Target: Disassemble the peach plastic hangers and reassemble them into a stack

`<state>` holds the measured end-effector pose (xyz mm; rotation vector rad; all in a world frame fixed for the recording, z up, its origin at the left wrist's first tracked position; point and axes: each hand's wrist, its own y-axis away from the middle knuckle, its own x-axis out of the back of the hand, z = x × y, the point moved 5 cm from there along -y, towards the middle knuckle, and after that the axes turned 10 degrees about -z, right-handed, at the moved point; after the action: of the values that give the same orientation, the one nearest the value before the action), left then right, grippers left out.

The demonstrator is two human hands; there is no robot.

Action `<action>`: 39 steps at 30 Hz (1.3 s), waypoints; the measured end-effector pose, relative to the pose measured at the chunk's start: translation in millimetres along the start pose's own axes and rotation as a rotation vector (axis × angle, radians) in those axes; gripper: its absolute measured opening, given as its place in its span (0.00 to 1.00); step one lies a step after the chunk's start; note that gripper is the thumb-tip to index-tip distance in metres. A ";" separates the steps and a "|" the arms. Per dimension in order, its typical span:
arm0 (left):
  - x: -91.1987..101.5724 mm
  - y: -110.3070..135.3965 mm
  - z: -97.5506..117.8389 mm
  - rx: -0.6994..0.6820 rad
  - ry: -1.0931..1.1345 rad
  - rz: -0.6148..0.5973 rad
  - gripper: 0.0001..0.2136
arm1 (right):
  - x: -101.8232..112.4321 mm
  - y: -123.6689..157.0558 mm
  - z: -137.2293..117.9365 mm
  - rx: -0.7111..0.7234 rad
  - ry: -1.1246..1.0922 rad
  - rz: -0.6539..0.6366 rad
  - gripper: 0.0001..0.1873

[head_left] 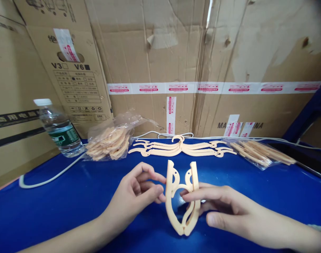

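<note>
A cream plastic folding hanger point(182, 196) stands folded upright on the blue table point(71, 196), its two arms pointing up. My left hand point(139, 195) pinches its left arm with thumb and fingertips. From the right, my right hand point(223, 207) grips the right arm, index finger laid across it. Behind them lies a stack of unfolded cream hangers point(180, 147), flat on the table.
A clear bag of cream hook parts point(110, 140) sits at back left, beside a water bottle point(59, 128). Another bag of cream strips point(263, 153) lies at back right. A white cable point(52, 177) runs along the back. Cardboard boxes point(176, 59) wall the rear.
</note>
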<state>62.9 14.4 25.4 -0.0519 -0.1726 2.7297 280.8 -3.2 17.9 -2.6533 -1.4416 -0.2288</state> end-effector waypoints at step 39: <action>-19.2 17.3 -1.2 -0.101 -0.899 -0.389 0.27 | 9.7 -2.4 -9.4 -0.073 0.797 0.151 0.23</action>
<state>73.8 -8.8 22.2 1.0637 -0.5023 2.1643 283.2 4.5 29.0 -2.2537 -0.9659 -1.1706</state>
